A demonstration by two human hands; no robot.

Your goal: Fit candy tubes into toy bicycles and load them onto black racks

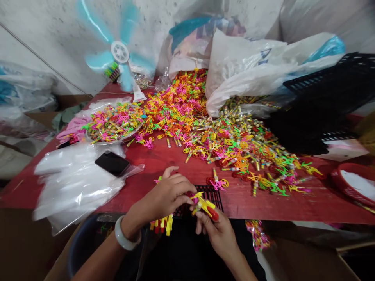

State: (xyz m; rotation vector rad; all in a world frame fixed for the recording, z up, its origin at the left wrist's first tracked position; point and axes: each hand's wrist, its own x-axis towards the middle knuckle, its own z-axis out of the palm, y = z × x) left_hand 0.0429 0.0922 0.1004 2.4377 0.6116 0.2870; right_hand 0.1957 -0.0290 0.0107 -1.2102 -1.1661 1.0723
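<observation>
A small yellow and red plastic toy (205,205) is between my two hands, above the table's front edge. My right hand (218,230) is closed round its lower red end. At the toy's upper left, the fingers of my left hand (168,195) pinch a pink part near its yellow top. A white bracelet circles my left wrist. Beneath the hands lies a black plastic grid (213,195). Several yellow and red pieces (162,224) show below my left hand; what supports them is hidden. One more toy (216,181) rests just beyond the grid.
Colourful toys (187,105) are heaped across the red table (172,156). A phone (112,163) lies on clear plastic bags (79,183) at the left. Behind stand a spinning fan (120,52) and white sacks (243,62). A red basket (340,183) is at the right edge.
</observation>
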